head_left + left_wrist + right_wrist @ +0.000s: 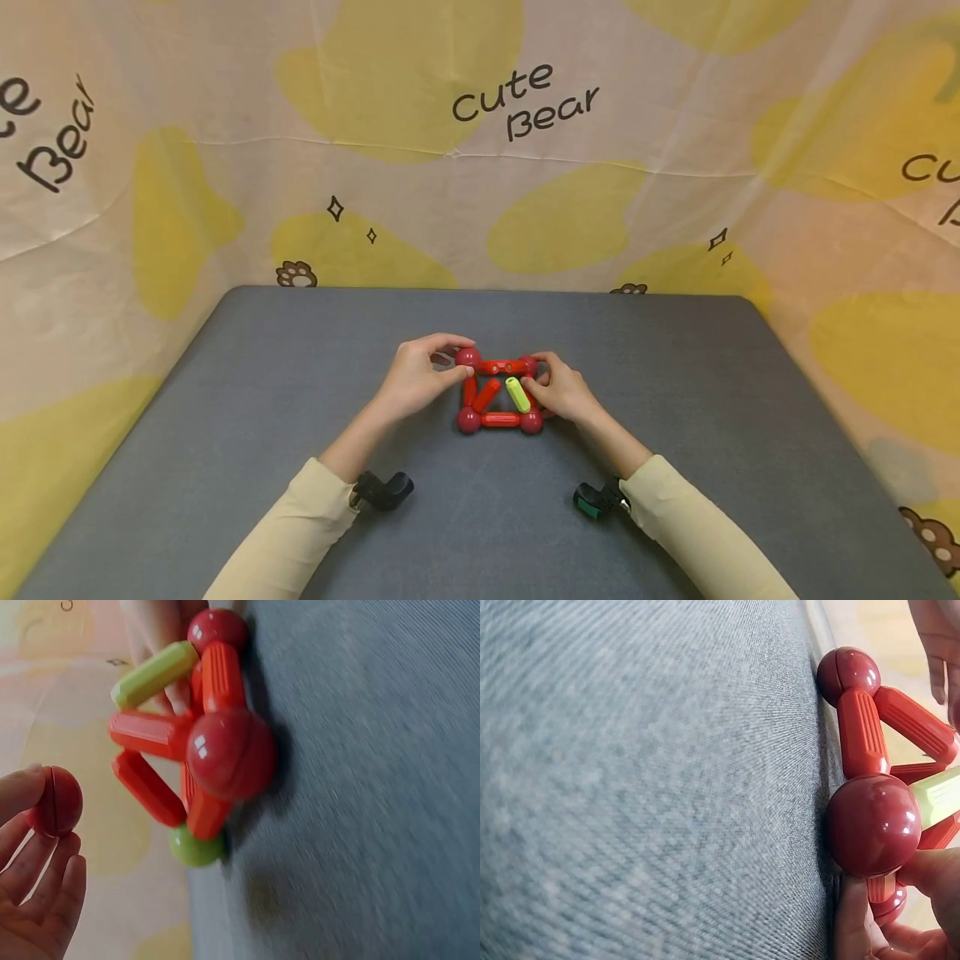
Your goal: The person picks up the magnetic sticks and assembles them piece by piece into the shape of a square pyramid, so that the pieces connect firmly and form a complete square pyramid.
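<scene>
A square frame of red magnetic sticks (500, 420) and balls lies flat on the table. My left hand (420, 375) pinches a red ball (60, 801) between thumb and fingers, held up above the frame's far left corner. A green ball (196, 849) sits at that corner, hidden in the head view. On the right side, my right hand (572, 393) grips a red side stick (881, 888) between thumb and fingers. From the near corner balls (468, 420) rise a slanted red stick (487, 394) and a yellow-green stick (517, 395). Another red stick (148, 787) slants up from the green ball.
The frame lies on a dark grey table (262, 400), toward the middle. A printed cloth (420, 208) with yellow patches hangs behind and beside it. Both wrists carry black camera mounts (384, 492) near the sleeve cuffs.
</scene>
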The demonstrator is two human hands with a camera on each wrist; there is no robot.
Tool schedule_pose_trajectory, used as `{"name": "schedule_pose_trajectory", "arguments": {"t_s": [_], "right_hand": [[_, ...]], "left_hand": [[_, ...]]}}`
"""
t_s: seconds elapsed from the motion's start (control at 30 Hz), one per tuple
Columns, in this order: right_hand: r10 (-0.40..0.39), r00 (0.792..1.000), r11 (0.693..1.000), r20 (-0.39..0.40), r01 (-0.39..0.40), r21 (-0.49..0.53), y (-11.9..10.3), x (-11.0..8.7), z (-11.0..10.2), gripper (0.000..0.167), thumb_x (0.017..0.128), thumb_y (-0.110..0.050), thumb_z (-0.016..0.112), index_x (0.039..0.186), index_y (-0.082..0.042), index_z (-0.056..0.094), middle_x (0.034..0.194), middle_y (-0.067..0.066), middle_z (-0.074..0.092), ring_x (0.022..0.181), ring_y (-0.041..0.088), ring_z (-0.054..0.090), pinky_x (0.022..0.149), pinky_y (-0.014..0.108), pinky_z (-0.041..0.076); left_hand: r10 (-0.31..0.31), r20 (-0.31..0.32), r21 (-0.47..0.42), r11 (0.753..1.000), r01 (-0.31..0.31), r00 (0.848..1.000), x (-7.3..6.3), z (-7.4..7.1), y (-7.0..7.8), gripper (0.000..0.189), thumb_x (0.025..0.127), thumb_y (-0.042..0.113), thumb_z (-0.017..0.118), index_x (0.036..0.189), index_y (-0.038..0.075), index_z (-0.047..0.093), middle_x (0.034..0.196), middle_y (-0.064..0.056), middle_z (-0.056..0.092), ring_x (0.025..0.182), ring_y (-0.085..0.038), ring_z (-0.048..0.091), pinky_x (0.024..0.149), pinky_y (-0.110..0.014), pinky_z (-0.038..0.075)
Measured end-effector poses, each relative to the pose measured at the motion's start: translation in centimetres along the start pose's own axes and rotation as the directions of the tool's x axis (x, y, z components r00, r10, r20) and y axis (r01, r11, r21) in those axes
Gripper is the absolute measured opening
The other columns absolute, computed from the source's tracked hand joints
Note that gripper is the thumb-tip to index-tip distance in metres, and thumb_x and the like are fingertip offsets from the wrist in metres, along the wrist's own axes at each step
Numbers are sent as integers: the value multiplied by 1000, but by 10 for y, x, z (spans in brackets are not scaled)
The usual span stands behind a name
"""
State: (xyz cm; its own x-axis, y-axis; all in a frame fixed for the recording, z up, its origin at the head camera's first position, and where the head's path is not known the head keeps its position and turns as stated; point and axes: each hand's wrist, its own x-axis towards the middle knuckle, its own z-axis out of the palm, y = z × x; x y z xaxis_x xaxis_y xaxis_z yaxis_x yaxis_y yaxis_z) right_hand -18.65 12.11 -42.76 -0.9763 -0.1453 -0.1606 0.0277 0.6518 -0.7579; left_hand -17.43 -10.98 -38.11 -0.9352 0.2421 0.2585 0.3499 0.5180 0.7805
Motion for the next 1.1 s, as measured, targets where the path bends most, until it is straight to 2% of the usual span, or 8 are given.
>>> {"name": "schedule_pose_trajectory", "arguments": {"t_s": [0.2, 0.43, 0.83, 1.1], "right_hand": [[5, 1000, 1000, -4, -5, -2, 0, 0, 0, 50, 86, -22, 63, 129, -4, 43, 77, 7, 62, 51, 12, 57, 47, 27, 50], [15, 1000, 1000, -3, -15, -8, 1, 1, 1, 50, 87, -23, 62, 130, -5, 43, 76, 7, 61, 52, 13, 57, 47, 27, 50], [7, 1000, 1000, -2, -7, 6, -1, -1, 0, 50, 87, -22, 62, 130, -4, 43, 76, 7, 60, 51, 13, 57, 47, 28, 50], [9, 1000, 1000, 5, -9, 8, 1, 0, 0, 51, 86, -23, 62, 130, -5, 43, 75, 6, 61, 50, 13, 57, 47, 27, 50]], "left_hand": [[59, 35, -34, 998, -58, 998, 6, 12, 9, 32, 75, 10, 74, 107, 14, 67, 96, 1, 67, 83, -14, 62, 76, -38, 52], [104, 65, -24, 994, -103, 992, 10, 23, 14, 28, 76, 11, 74, 104, 14, 69, 99, 1, 66, 82, -13, 62, 71, -34, 54], [119, 92, 10, 993, -121, 989, 11, 33, 15, 28, 76, 11, 74, 103, 12, 69, 98, 0, 67, 78, -10, 62, 67, -23, 53], [111, 95, 22, 993, -114, 989, 10, 37, 9, 29, 75, 10, 75, 103, 11, 70, 100, -1, 68, 76, -13, 63, 66, -24, 52]]}}
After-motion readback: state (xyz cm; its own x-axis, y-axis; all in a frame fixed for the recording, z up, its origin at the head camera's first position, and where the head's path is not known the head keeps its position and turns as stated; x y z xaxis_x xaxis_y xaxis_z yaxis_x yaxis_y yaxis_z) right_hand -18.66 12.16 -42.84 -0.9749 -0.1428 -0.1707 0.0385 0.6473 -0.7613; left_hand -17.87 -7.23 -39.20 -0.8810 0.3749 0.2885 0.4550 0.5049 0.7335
